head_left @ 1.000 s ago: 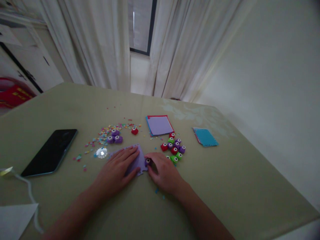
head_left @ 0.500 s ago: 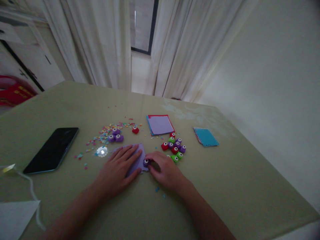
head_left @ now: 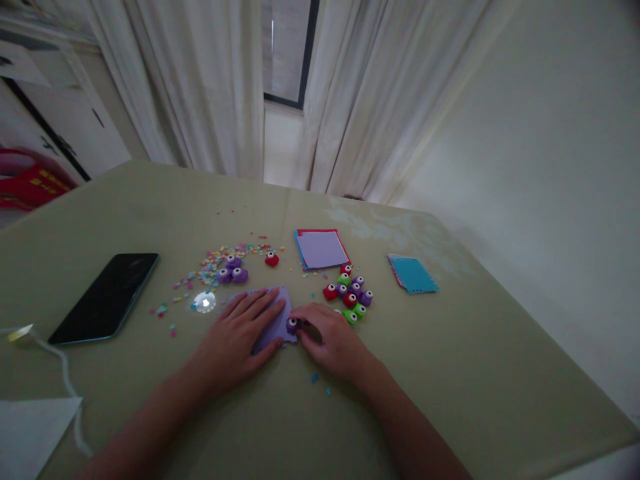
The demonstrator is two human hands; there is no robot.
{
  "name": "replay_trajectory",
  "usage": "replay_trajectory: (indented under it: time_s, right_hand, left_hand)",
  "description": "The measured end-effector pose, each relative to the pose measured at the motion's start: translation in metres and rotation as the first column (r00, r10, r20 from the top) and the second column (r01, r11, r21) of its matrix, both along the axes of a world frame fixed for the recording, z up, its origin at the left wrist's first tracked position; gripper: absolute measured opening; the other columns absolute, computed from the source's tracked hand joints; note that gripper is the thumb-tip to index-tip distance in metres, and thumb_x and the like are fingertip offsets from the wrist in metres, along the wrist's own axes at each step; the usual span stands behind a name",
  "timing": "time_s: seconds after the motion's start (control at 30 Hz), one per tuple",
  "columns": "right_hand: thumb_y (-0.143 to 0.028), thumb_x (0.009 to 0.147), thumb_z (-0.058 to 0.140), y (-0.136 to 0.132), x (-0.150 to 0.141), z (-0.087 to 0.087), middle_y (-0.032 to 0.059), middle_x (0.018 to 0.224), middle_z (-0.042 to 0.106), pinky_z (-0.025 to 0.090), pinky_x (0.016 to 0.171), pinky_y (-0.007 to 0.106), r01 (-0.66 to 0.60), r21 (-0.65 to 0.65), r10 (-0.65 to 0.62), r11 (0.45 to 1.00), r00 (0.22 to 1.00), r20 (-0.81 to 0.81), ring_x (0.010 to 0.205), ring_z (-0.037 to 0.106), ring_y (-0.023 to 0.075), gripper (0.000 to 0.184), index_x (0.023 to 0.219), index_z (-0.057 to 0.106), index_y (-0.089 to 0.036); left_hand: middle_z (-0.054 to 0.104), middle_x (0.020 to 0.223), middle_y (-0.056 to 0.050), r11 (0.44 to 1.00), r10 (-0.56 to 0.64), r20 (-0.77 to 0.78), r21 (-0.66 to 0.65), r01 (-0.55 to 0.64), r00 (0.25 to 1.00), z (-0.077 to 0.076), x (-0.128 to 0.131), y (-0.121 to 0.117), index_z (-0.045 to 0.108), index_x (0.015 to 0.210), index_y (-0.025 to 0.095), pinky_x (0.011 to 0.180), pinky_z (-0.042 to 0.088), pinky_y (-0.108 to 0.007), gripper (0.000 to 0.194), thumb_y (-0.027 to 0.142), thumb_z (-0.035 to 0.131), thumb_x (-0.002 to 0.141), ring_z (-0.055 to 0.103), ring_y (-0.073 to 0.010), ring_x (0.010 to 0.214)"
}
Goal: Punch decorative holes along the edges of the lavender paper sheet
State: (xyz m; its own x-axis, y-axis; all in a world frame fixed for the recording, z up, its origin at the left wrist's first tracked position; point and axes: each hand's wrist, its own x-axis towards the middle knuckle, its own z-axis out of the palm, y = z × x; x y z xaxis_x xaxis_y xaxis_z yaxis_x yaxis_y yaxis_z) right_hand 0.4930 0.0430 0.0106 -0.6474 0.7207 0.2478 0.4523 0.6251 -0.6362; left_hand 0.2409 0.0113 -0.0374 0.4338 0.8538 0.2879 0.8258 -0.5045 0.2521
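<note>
My left hand [head_left: 243,327] lies flat with fingers spread, pressing a sheet of purple paper [head_left: 277,325] to the table. Between the thumb and fingertips of my right hand [head_left: 331,339] is a small purple craft punch [head_left: 293,325] with a round white eye. It sits at the right edge of the purple paper, where the border looks notched. A cluster of red, green and purple punches [head_left: 350,299] stands just beyond my right hand. Several purple punches [head_left: 233,270] and a red punch [head_left: 271,259] are past my left hand. Much of the paper is hidden under my left hand.
Colourful paper confetti [head_left: 215,263] is scattered at the back left, near a shiny clear disc [head_left: 205,302]. A dark phone or tablet [head_left: 107,297] lies left. Stacked paper squares [head_left: 324,250] and blue scalloped-edge paper [head_left: 413,275] lie further back. A white cable [head_left: 65,373] runs at left.
Both hands, the paper and the purple punch keep nearly the same places. The whole view has shifted very slightly.
</note>
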Motion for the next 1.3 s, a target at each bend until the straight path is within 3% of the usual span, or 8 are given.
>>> replay_trajectory:
  time_s: [0.43,0.57,0.67,0.77,0.83,0.97,1.1,1.3]
  right_hand:
    - [-0.008,0.094,0.070,-0.001,0.002,0.004,0.0096,0.126,0.077,0.053,0.110,0.038,0.015,0.018,-0.015,1.000,1.000,-0.004,0.118,0.070,0.0242,0.036,0.128,0.071,-0.019]
    - [-0.011,0.096,0.070,0.001,0.005,0.008,0.0080,0.123,0.076,0.053,0.107,0.037,0.004,0.090,-0.003,0.996,1.000,-0.014,0.115,0.069,0.0228,0.028,0.121,0.074,-0.021]
    - [-0.012,0.096,0.070,0.001,0.007,0.008,0.0081,0.115,0.075,0.055,0.097,0.033,-0.011,0.172,0.001,0.985,0.998,0.059,0.107,0.068,0.0221,0.026,0.119,0.077,-0.021]
    - [-0.012,0.093,0.071,0.002,0.008,0.003,0.0074,0.104,0.072,0.055,0.083,0.031,-0.031,0.249,-0.010,0.968,0.987,0.161,0.094,0.067,0.0213,0.031,0.121,0.079,-0.021]
    - [-0.014,0.091,0.071,0.003,0.008,-0.003,0.0083,0.102,0.072,0.056,0.080,0.032,-0.050,0.311,-0.015,0.949,0.979,0.203,0.091,0.067,0.0224,0.029,0.118,0.080,-0.021]
    - [-0.018,0.087,0.072,0.008,0.008,-0.019,0.0151,0.119,0.077,0.059,0.090,0.038,-0.052,0.389,-0.021,0.920,0.983,0.180,0.104,0.072,0.0286,0.027,0.113,0.081,-0.016]
    - [-0.019,0.087,0.070,0.012,0.007,-0.034,0.0195,0.120,0.080,0.058,0.100,0.045,-0.057,0.374,0.011,0.926,0.992,0.124,0.111,0.074,0.0340,0.035,0.119,0.079,-0.011]
    - [-0.018,0.084,0.066,0.014,0.002,-0.040,0.0183,0.112,0.083,0.062,0.094,0.045,-0.041,0.327,0.010,0.944,0.995,0.096,0.103,0.078,0.0345,0.028,0.106,0.082,-0.013]
  left_hand:
    - [0.041,0.173,-0.005,0.999,-0.006,0.017,-0.048,0.007,1.000,0.003,0.000,0.002,0.041,0.167,0.030,0.129,0.029,-0.058,0.068,0.058,0.053,0.106,0.042,-0.0328,0.157]
    - [0.045,0.171,-0.006,0.997,0.022,0.151,-0.077,-0.010,0.988,0.011,0.003,0.003,0.046,0.164,0.029,0.129,0.029,-0.057,0.060,0.054,0.048,0.109,0.043,-0.0310,0.156]
    - [0.054,0.164,-0.008,0.992,0.079,0.390,-0.125,-0.033,0.917,0.023,0.015,0.004,0.057,0.154,0.026,0.127,0.036,-0.052,0.050,0.049,0.042,0.113,0.050,-0.0280,0.151]
    - [0.063,0.154,-0.009,0.990,0.101,0.621,-0.142,-0.015,0.777,0.043,0.037,0.010,0.066,0.143,0.023,0.124,0.041,-0.048,0.046,0.046,0.039,0.113,0.057,-0.0261,0.143]
    - [0.068,0.148,-0.011,0.988,0.067,0.703,-0.148,0.053,0.708,0.058,0.057,0.017,0.068,0.138,0.021,0.123,0.041,-0.048,0.044,0.045,0.040,0.113,0.060,-0.0269,0.140]
    - [0.074,0.138,-0.010,0.974,0.003,0.729,-0.157,0.162,0.685,0.076,0.096,0.037,0.071,0.134,0.021,0.116,0.048,-0.042,0.047,0.046,0.039,0.112,0.066,-0.0251,0.130]
    - [0.077,0.131,-0.010,0.953,0.004,0.756,-0.202,0.227,0.655,0.070,0.119,0.048,0.075,0.128,0.019,0.111,0.052,-0.041,0.053,0.050,0.036,0.112,0.070,-0.0260,0.124]
    - [0.081,0.119,-0.010,0.917,0.077,0.777,-0.301,0.261,0.625,0.057,0.119,0.050,0.078,0.120,0.020,0.101,0.058,-0.043,0.059,0.055,0.031,0.112,0.075,-0.0267,0.110]
